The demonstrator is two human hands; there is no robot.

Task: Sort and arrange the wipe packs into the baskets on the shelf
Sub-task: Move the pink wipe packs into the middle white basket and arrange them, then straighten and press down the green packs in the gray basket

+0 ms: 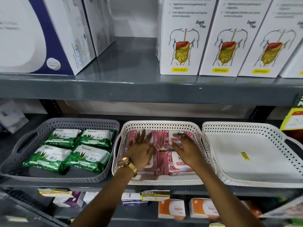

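Note:
Three baskets stand in a row on the middle shelf. The grey basket [68, 122] on the left holds several green wipe packs [89, 157]. The white middle basket [161, 124] holds several pink wipe packs [176, 164]. Over those pink packs my left hand [139, 150] hovers flat with its fingers spread, a gold watch on its wrist. My right hand [185, 149] is also open above the same packs, palm turned inward, holding nothing. The white right basket [246, 128] has only a small yellow sticker on its floor.
White cartons [180, 38] with a stomach drawing and a blue-and-white box [41, 33] stand on the upper shelf. The grey shelf edge [147, 90] runs above the baskets. Orange and purple boxes [171, 208] sit on the shelf below. A yellow-and-red box [293, 120] is at the far right.

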